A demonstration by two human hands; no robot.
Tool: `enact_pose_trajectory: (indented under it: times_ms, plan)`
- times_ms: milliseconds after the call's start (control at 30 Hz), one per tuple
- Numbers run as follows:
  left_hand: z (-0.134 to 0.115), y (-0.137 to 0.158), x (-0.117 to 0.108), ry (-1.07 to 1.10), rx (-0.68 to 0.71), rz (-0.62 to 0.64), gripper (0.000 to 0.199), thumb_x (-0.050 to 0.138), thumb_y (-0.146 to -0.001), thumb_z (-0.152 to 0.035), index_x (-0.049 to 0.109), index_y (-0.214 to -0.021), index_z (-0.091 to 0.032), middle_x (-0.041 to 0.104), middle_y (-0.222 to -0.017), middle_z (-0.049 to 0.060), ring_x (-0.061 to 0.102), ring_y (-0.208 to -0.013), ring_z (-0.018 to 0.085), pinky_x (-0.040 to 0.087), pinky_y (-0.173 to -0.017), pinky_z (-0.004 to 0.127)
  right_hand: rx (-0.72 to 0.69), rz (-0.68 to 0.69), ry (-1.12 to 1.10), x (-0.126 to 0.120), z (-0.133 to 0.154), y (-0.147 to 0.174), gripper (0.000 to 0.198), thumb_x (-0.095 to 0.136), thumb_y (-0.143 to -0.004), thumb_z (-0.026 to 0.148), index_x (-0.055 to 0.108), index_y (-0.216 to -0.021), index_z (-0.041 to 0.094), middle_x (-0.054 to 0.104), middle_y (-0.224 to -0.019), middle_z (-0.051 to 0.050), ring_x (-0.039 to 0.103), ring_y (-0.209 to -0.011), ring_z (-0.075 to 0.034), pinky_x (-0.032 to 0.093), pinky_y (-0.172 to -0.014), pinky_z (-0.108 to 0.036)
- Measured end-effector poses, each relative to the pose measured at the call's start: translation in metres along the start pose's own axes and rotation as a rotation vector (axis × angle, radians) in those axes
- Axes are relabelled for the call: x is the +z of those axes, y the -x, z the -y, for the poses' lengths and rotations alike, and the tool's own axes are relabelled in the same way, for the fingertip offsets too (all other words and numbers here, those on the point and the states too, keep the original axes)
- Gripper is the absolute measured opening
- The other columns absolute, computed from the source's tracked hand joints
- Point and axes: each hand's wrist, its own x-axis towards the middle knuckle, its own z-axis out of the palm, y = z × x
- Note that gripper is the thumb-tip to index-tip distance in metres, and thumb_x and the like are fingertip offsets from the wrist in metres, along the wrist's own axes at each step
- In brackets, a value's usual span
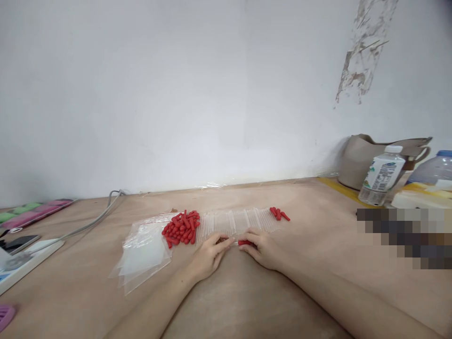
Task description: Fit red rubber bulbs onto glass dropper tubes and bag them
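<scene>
Gripping red bulb (243, 243), right hand (264, 249); left hand (210, 255) pinching thin clear tube (236, 244) beside it; tube row (240, 220) just beyond

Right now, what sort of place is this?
Likely a makeshift work table against a wall: it holds a pile of red rubber-looking bulbs, a row of thin clear tubes and some clear plastic bags.

Red bulb (243, 243) near clear tubes (232, 222)
</scene>
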Motion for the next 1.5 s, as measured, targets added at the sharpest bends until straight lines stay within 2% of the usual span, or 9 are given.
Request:
enact_pose_trajectory:
  times_ms: [100, 267, 433, 867, 1167, 1500]
  plan:
    - [-0.003, 0.000, 0.000, 0.026, -0.029, 0.002, 0.038, 0.037, -0.088, -0.013, 0.048, -0.123, -0.023, 0.054, -0.106, 0.010, 0.051, -0.096, 0.017, 0.045, -0.081, 0.033, 0.011, -0.015, -0.002, 0.000, 0.000, 0.000, 0.018, 0.048, -0.084, 0.022, 0.061, -0.096, 0.022, 0.055, -0.081, -0.002, 0.052, -0.072, -0.013, 0.042, -0.066, -0.025]
    - [-0.004, -0.002, 0.001, 0.111, -0.157, -0.028, 0.027, 0.040, -0.089, -0.024, 0.061, -0.105, -0.019, 0.061, -0.094, 0.007, 0.056, -0.084, 0.016, 0.046, -0.076, 0.029, 0.059, -0.031, -0.025, -0.002, 0.003, 0.000, 0.011, 0.050, -0.083, 0.025, 0.059, -0.084, 0.018, 0.055, -0.077, -0.002, 0.051, -0.068, -0.012, 0.042, -0.063, -0.024]
    - [-0.003, -0.001, 0.001, 0.117, -0.200, -0.012, 0.029, 0.039, -0.090, -0.028, 0.060, -0.109, -0.021, 0.063, -0.082, 0.004, 0.057, -0.073, 0.014, 0.046, -0.068, 0.025, 0.030, -0.010, -0.037, -0.004, 0.003, -0.001, 0.014, 0.047, -0.085, 0.027, 0.057, -0.081, 0.018, 0.054, -0.075, -0.002, 0.050, -0.067, -0.012, 0.041, -0.062, -0.024]
    - [-0.002, -0.003, 0.004, 0.099, -0.108, 0.013, 0.030, 0.038, -0.090, -0.023, 0.060, -0.111, -0.022, 0.063, -0.085, 0.005, 0.058, -0.075, 0.014, 0.046, -0.068, 0.025, -0.040, -0.003, 0.025, -0.004, -0.002, 0.002, 0.019, 0.043, -0.087, 0.026, 0.060, -0.084, 0.018, 0.055, -0.076, -0.002, 0.052, -0.068, -0.012, 0.041, -0.063, -0.023]
    - [-0.001, -0.001, 0.008, -0.103, -0.076, 0.055, 0.029, 0.037, -0.091, -0.024, 0.061, -0.107, -0.019, 0.059, -0.075, 0.005, 0.056, -0.067, 0.014, 0.044, -0.060, 0.022, -0.092, -0.007, 0.178, 0.000, -0.004, 0.006, 0.023, 0.042, -0.087, 0.029, 0.062, -0.083, 0.019, 0.054, -0.071, -0.003, 0.051, -0.063, -0.013, 0.040, -0.058, -0.024]
    - [-0.007, -0.004, 0.010, -0.307, -0.009, 0.031, 0.028, 0.035, -0.091, -0.023, 0.060, -0.101, -0.016, 0.057, -0.071, 0.004, 0.054, -0.065, 0.015, 0.044, -0.059, 0.024, -0.082, 0.012, 0.205, 0.002, -0.006, 0.003, 0.022, 0.044, -0.086, 0.030, 0.061, -0.080, 0.017, 0.054, -0.072, -0.004, 0.051, -0.066, -0.014, 0.040, -0.060, -0.025]
